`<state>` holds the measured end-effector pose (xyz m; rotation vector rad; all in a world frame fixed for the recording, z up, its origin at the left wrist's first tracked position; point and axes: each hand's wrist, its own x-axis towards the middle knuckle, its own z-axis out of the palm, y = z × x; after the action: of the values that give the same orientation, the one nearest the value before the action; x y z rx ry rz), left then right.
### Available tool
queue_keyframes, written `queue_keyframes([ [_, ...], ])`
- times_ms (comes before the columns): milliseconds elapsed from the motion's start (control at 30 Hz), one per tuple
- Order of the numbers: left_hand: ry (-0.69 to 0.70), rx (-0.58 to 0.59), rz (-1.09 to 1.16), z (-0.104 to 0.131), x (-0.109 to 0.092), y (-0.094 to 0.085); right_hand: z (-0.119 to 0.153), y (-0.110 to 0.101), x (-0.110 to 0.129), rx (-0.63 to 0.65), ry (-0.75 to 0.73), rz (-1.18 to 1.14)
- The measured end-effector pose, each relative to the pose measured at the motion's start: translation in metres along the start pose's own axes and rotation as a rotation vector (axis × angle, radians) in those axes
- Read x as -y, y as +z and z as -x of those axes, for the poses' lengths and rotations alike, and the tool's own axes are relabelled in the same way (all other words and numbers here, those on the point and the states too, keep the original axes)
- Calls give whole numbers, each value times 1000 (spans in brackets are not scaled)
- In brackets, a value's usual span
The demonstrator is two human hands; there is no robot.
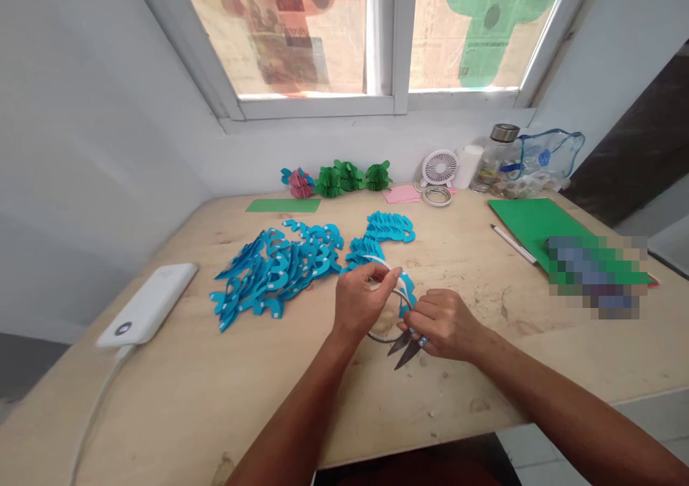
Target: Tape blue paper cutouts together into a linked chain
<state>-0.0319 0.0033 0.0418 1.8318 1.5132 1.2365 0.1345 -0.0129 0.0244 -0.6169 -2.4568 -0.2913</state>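
Over the middle of the table, my left hand (359, 299) is closed, thumb and fingers pinching a white strip of tape (397, 285). My right hand (444, 323) is wrapped round a pair of scissors (408, 351), whose dark blades stick out down and to the left, slightly apart. Its thumb and finger also meet the lower end of the strip. Below my left hand shows part of a ring-shaped tape roll (381, 339), mostly hidden. Blue paper cut-outs (280, 270) with small white squares lie heaped to the left. Behind my hands are stacked blue pieces (390, 226).
A white power bank (151, 303) with a cable sits at left. Along the back stand green paper figures (347, 177), a pink-blue one (299, 182), a small fan (440, 166) and a glass bottle (491, 161). Green sheets (532, 224) and a white pencil (513, 243) lie right.
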Motion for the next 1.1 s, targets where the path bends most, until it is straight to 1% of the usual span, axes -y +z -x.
queue_keyframes([
  [67,-11,2,-22,0,0,0,0,2,1,5,-12,-10],
  [133,-33,14,18,0,0,1,0,3,2,32,-11,-43],
  [200,-71,37,102,1,0,2,2,5,3,58,8,-126],
  [267,-129,79,248,1,-1,3,3,5,3,62,73,-293],
  [333,-197,129,432,1,-4,2,4,4,1,42,213,-519],
  [433,-269,190,627,2,-10,0,2,-4,-5,10,560,-783],
  [467,-280,212,651,3,-11,-1,1,-8,-9,10,685,-830],
  [533,-289,260,665,3,-12,-1,0,-14,-16,8,869,-928],
  [600,-287,307,654,4,-12,0,0,-18,-23,8,961,-1072],
  [700,-275,346,613,5,-9,3,3,-16,-31,10,1038,-1282],
  [867,-230,358,537,9,-9,5,7,-11,-35,27,1168,-1429],
  [933,-204,389,531,10,-10,6,7,-11,-35,58,1174,-1464],
  [1100,-141,470,536,11,-11,5,8,-11,-36,126,1132,-1496],
])
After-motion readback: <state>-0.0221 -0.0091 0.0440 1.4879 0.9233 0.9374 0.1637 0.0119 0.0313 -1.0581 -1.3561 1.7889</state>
